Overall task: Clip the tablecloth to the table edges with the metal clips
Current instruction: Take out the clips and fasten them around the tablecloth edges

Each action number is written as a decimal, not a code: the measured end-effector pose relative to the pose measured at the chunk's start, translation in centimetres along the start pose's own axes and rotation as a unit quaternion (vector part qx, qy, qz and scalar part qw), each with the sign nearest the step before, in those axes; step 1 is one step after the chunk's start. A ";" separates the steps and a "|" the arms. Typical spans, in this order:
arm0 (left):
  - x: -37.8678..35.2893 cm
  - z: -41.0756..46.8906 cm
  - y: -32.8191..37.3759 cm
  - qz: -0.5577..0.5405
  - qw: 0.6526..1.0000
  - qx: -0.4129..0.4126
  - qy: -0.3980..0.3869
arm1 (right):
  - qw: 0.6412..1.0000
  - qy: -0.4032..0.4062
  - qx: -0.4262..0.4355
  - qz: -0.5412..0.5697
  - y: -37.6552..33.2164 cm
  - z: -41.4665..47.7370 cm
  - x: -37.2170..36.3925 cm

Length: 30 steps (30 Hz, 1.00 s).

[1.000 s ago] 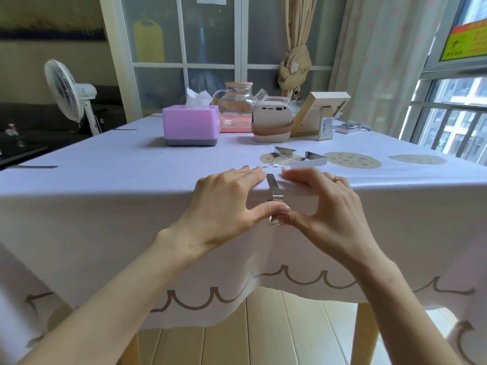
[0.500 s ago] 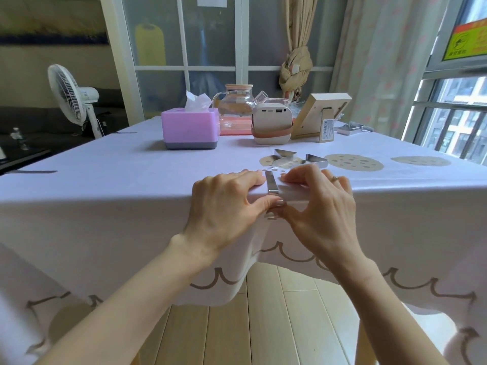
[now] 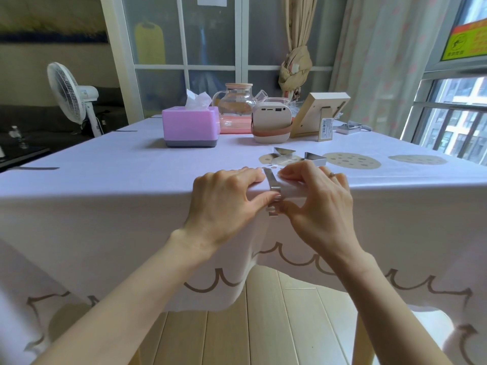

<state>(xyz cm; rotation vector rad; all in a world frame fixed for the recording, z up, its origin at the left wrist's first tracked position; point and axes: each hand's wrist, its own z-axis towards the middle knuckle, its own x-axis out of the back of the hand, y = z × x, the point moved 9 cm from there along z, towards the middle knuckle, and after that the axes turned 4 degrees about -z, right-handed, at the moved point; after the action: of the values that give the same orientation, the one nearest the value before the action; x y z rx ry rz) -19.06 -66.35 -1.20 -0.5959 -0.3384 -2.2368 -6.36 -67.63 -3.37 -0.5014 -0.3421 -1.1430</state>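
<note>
Clamps right hand (image 3: 321, 204) grip on clip (image 3: 271, 180) at near bench (image 3: 365, 338) edge; clamps left hand (image 3: 221, 204) grip on tablecloth (image 3: 105, 206) just beside it (thumb touching clip), with spare clips (image 3: 315, 158) lying just beyond.

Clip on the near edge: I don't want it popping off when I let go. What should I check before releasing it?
1. The clip straddles the table edge: ok, its top arm lies on the tablecloth.
2. The clip is pushed fully home: cannot tell, the thumbs hide its lower part.
3. Both hands steady it: ok, the left hand and right hand pinch it at the edge.
4. The tablecloth is flat on top beside it: ok.
5. The overhang hangs even: not ok, a fold sags below the left hand.
6. The spare clips are within reach: ok, just behind the hands.
</note>
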 end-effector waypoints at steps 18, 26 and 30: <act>-1.5 -0.2 -1.8 -0.105 0.980 0.047 -0.160 | 0.985 -0.112 -0.045 -0.127 7.9 7.7 -1.0; 3.1 -2.1 -9.0 -0.019 0.969 0.115 -0.216 | 0.996 0.056 0.065 -0.024 3.6 6.7 2.4; 6.4 -4.8 -13.8 0.068 0.962 0.146 -0.222 | 0.988 0.062 0.105 0.092 -1.8 5.8 2.4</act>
<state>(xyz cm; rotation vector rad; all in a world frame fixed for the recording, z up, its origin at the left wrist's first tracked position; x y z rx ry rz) -34.60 -63.26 -2.68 -0.9254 -0.8122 -1.8590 -7.13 -66.95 3.04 -0.2691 -0.2966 -0.9427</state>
